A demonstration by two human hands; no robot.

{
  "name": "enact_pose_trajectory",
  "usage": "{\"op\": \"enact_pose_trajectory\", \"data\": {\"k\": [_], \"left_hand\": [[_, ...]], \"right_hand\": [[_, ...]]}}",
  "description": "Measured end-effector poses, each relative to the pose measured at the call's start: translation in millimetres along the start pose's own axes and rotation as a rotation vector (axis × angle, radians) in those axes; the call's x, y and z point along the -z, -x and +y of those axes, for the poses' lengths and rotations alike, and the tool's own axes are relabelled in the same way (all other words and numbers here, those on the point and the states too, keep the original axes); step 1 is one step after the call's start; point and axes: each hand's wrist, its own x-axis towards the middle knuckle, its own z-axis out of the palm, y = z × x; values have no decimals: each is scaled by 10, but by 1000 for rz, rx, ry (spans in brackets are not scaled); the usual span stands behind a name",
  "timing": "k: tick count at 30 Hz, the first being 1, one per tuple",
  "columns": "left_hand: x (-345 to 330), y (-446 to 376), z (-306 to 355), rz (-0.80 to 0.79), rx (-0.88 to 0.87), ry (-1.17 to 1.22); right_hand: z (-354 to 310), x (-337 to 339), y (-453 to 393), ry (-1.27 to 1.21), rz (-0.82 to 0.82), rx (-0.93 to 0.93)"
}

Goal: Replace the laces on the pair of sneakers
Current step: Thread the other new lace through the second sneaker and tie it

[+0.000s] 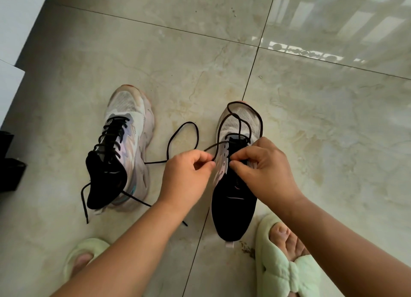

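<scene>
Two pale sneakers with black tongues stand on the tiled floor. The left sneaker (124, 145) is laced with a black lace whose loose ends trail on the floor. The right sneaker (235, 185) has a black lace (178, 132) running through only its lowest eyelets, looping over the toe and out to the left. My left hand (189, 174) pinches this lace at the sneaker's left eyelet flap. My right hand (262, 165) pinches the lace at the eyelets on the tongue's right side; its fingertips hide the lace end.
My feet in pale green fluffy slippers (287, 263) stand near the bottom edge, one on each side. A dark object (9, 163) sits at the left edge beside a white wall. Glossy tiles stretch beyond the shoes.
</scene>
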Motion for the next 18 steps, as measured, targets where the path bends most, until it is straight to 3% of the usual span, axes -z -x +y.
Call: {"op": "enact_pose_trajectory", "data": {"k": [5,8,13,18], "left_hand": [[-48,-51,121,14,163,356],[-68,-76,164,-10,196,450],[-77,-127,132,40,149,275],[-66,-172,122,109,-20,-38]], "right_hand": [[-20,0,-45,-85,-11,-18],[-10,3,-51,-86,-15,-16],[14,-13,-40,-98,31,-34],[19,-8,-31,-102,37,-34]]}}
